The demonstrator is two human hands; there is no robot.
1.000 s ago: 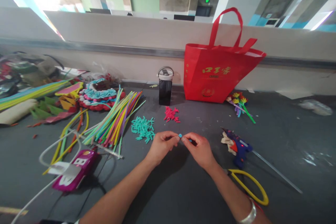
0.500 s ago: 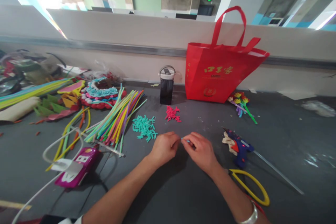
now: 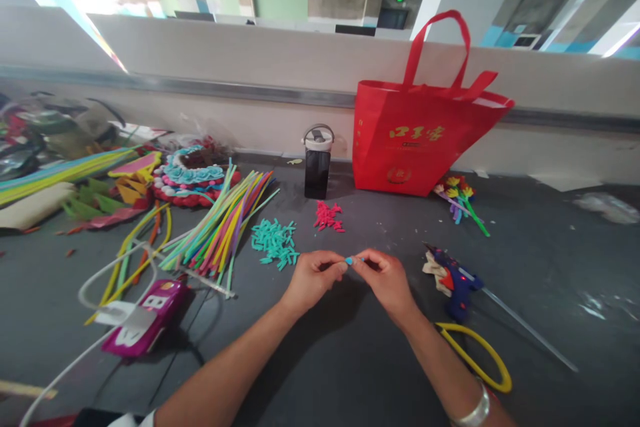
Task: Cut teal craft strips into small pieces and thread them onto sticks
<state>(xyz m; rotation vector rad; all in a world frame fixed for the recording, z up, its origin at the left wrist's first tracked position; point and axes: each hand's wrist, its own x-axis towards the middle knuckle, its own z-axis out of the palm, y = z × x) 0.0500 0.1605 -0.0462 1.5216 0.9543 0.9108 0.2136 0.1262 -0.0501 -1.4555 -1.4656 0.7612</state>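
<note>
Above the dark table, my left hand (image 3: 315, 280) and my right hand (image 3: 386, 280) meet fingertip to fingertip. Between them is a small blue piece (image 3: 349, 261), pinched from both sides; it looks like a short bit of chenille stem, too small to make out fully. A pile of short teal pieces (image 3: 274, 241) lies just left of my left hand. Beyond my fingers sits a smaller pile of pink-red pieces (image 3: 328, 216). To the right of my right hand rests a blue glue gun (image 3: 463, 287) with a clear glue stick (image 3: 530, 330) in its back.
Multicoloured chenille stems (image 3: 225, 223) lie at left, behind a purple power strip (image 3: 145, 320) with a white cable. A black bottle (image 3: 317, 170) and a red bag (image 3: 425, 137) stand at the back. A yellow-handled tool (image 3: 480, 350) lies partly under my right forearm.
My fingers have shifted, and more of the blue piece shows between them. The left hand has turned a little, with its thumb now in sight. Things on the table stay put.
</note>
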